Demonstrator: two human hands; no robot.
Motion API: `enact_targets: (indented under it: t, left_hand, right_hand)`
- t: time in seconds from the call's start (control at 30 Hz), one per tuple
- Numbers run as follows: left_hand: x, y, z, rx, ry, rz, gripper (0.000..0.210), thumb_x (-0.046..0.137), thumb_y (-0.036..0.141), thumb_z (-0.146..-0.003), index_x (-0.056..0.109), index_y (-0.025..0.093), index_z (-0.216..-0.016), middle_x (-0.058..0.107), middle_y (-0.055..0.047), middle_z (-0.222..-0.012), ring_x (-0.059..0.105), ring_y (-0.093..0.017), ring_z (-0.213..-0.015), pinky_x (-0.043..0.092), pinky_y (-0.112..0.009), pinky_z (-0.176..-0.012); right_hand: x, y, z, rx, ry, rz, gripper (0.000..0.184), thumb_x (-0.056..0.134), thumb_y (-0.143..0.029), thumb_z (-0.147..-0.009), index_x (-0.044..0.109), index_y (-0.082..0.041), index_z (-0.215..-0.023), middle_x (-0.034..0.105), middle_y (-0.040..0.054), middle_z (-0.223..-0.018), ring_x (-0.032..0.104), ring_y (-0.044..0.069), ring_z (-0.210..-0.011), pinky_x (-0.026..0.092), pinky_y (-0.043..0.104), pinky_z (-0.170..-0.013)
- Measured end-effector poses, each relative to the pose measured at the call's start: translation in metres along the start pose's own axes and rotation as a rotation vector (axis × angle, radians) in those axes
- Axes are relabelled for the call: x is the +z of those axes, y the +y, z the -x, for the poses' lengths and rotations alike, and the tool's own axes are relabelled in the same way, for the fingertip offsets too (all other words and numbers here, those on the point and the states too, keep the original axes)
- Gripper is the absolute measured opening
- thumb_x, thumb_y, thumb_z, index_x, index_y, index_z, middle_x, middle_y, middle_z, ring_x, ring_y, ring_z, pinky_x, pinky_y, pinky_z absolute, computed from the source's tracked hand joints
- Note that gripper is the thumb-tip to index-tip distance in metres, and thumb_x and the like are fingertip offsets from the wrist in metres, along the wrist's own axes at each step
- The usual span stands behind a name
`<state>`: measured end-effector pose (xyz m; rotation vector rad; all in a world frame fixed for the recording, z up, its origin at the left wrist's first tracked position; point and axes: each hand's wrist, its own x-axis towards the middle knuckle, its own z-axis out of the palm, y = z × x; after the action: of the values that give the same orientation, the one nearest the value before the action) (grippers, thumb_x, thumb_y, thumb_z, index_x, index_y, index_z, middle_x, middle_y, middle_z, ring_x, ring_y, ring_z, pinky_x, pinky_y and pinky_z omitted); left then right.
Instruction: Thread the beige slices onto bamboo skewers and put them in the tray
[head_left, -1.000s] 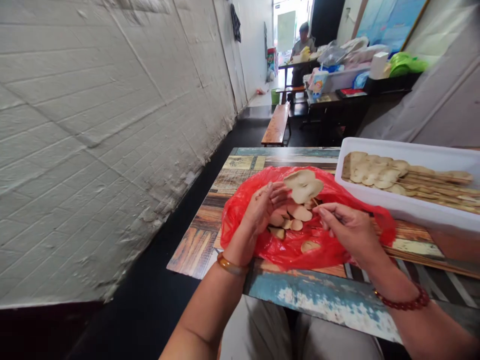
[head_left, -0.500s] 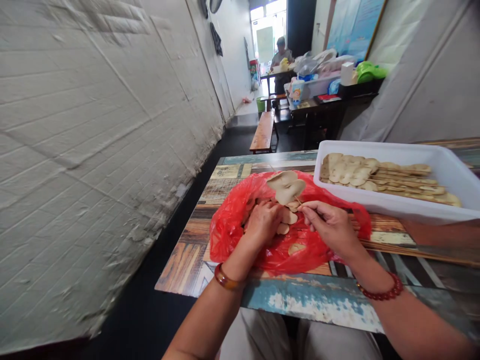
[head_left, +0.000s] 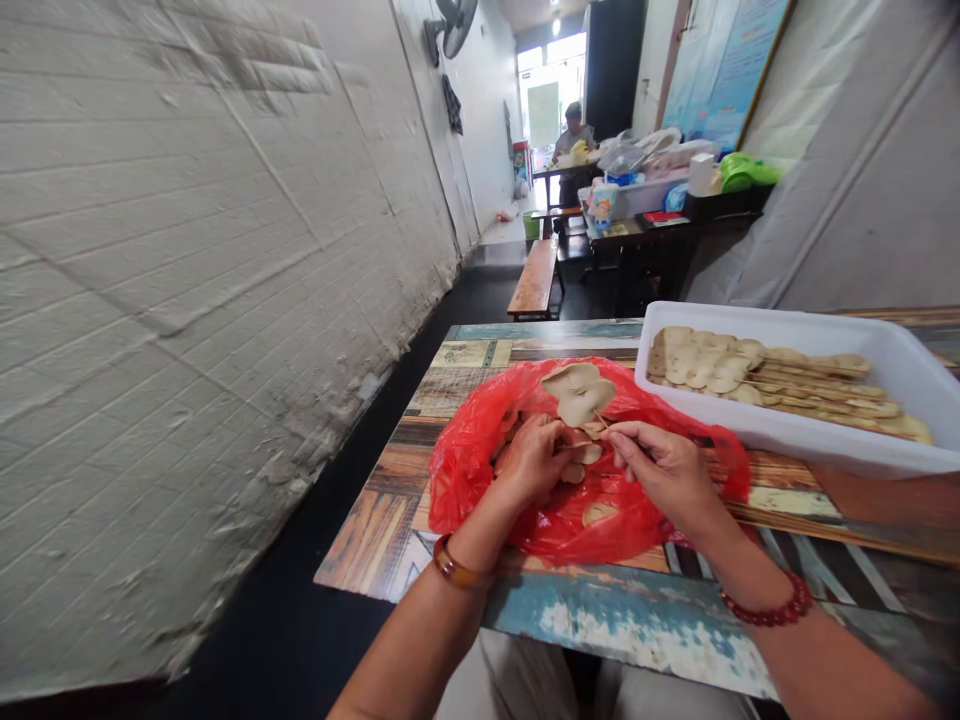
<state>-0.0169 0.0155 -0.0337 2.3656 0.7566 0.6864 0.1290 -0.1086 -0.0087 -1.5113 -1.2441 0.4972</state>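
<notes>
My right hand (head_left: 660, 465) pinches a thin wooden skewer between thumb and fingertips. Thin, round, pale-beige slices (head_left: 581, 395), overlapping, are threaded on its upper end; I cannot tell what food they are. My left hand (head_left: 536, 457) is over the open red plastic bag (head_left: 476, 440), with its fingers curled together among the loose slices. What those fingertips grip, if anything, is hidden. More loose slices (head_left: 589, 454) lie beside the left fingers, and a single slice (head_left: 600, 514) rests nearer me on the bag.
A white plastic tub (head_left: 765, 328) holding several filled skewers stands at the right. Bare sticks (head_left: 847, 535) lie on the patterned table (head_left: 375, 510) by my right forearm. Beyond are a bench (head_left: 535, 280), a cluttered table and a seated person (head_left: 574, 135). A wall runs along the left.
The whole view has shifted slightly, so everything sits a little lower. My left fingers have drawn together and turned toward my right hand, which still pinches the skewer.
</notes>
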Motion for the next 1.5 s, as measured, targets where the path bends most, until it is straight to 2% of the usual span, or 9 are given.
enact_targets:
  t: [0.13, 0.23, 0.33, 0.43, 0.63, 0.83, 1.07, 1.3, 1.5]
  left_hand:
    - [-0.011, 0.008, 0.001, -0.171, 0.002, 0.567, 0.009, 0.062, 0.019, -0.071, 0.053, 0.016, -0.070, 0.055, 0.001, -0.067, 0.049, -0.010, -0.060, 0.038, -0.021, -0.057]
    - [-0.023, 0.012, 0.001, -0.316, 0.096, 0.975, 0.023, 0.070, 0.028, -0.068, 0.051, 0.016, -0.073, 0.056, 0.001, -0.066, 0.052, -0.008, -0.057, 0.041, -0.019, -0.055]
    - [-0.034, 0.013, 0.000, -0.396, 0.197, 1.215, 0.033, 0.078, 0.032, -0.061, 0.052, 0.015, -0.075, 0.060, 0.001, -0.068, 0.058, -0.011, -0.060, 0.049, -0.024, -0.063]
    - [-0.042, 0.011, -0.002, -0.428, 0.268, 1.334, 0.036, 0.080, 0.031, -0.061, 0.058, 0.014, -0.085, 0.066, -0.005, -0.079, 0.064, -0.016, -0.071, 0.054, -0.032, -0.071]
    - [-0.049, 0.004, 0.000, -0.440, 0.307, 1.410, 0.039, 0.077, 0.029, -0.064, 0.062, 0.013, -0.097, 0.068, -0.007, -0.084, 0.066, -0.017, -0.066, 0.054, -0.030, -0.064]
    - [-0.048, 0.000, -0.001, -0.401, 0.514, 1.384, 0.045, 0.079, 0.025, -0.060, 0.064, 0.013, -0.100, 0.069, -0.005, -0.083, 0.063, -0.013, -0.065, 0.051, -0.025, -0.065]
    - [-0.048, -0.004, -0.001, -0.398, 0.515, 1.427, 0.041, 0.078, 0.023, -0.060, 0.065, 0.013, -0.097, 0.069, -0.007, -0.086, 0.064, -0.014, -0.069, 0.051, -0.025, -0.064]
    - [-0.049, -0.001, -0.001, -0.403, 0.542, 1.435, 0.041, 0.079, 0.022, -0.057, 0.065, 0.012, -0.094, 0.069, -0.007, -0.087, 0.064, -0.015, -0.072, 0.052, -0.027, -0.068]
    - [-0.047, -0.004, -0.002, -0.411, 0.567, 1.379, 0.039, 0.078, 0.023, -0.058, 0.065, 0.013, -0.093, 0.069, -0.007, -0.088, 0.064, -0.015, -0.073, 0.051, -0.025, -0.067]
  right_hand:
    - [0.001, 0.003, 0.000, 0.007, 0.009, -0.006, 0.030, 0.050, -0.043, -0.088, 0.067, -0.018, -0.089, 0.060, -0.0013, -0.060, 0.053, 0.012, -0.047, 0.043, 0.023, -0.048]
    - [0.001, 0.005, 0.000, 0.027, 0.002, -0.049, 0.030, 0.051, -0.043, -0.088, 0.067, -0.018, -0.090, 0.059, -0.0013, -0.061, 0.054, 0.011, -0.049, 0.044, 0.023, -0.049]
    - [0.003, 0.008, 0.002, 0.053, -0.015, -0.120, 0.028, 0.052, -0.043, -0.088, 0.066, -0.019, -0.091, 0.058, -0.0013, -0.063, 0.054, 0.012, -0.051, 0.044, 0.023, -0.049]
    - [0.004, 0.009, 0.006, 0.069, -0.041, -0.135, 0.026, 0.053, -0.042, -0.088, 0.065, -0.020, -0.092, 0.058, -0.0013, -0.065, 0.054, 0.011, -0.051, 0.045, 0.023, -0.049]
    - [0.009, 0.003, 0.014, -0.006, -0.115, 0.028, 0.024, 0.053, -0.039, -0.088, 0.068, -0.021, -0.088, 0.060, -0.0015, -0.062, 0.055, 0.011, -0.048, 0.047, 0.022, -0.050]
    - [0.019, 0.004, 0.019, -0.067, -0.138, 0.164, 0.028, 0.051, -0.038, -0.087, 0.072, -0.021, -0.094, 0.073, 0.0046, -0.080, 0.067, 0.017, -0.065, 0.052, 0.024, -0.054]
    - [0.023, 0.010, 0.021, -0.042, -0.176, 0.240, 0.036, 0.048, -0.043, -0.087, 0.074, -0.019, -0.095, 0.067, 0.0023, -0.059, 0.059, 0.015, -0.046, 0.046, 0.023, -0.041]
    - [0.025, 0.013, 0.024, -0.017, -0.153, 0.237, 0.037, 0.049, -0.045, -0.086, 0.074, -0.018, -0.096, 0.064, 0.0006, -0.055, 0.055, 0.013, -0.042, 0.048, 0.023, -0.046]
    - [0.024, 0.013, 0.023, -0.032, -0.157, 0.235, 0.036, 0.049, -0.043, -0.086, 0.074, -0.019, -0.096, 0.067, 0.0020, -0.060, 0.060, 0.014, -0.046, 0.048, 0.022, -0.045]
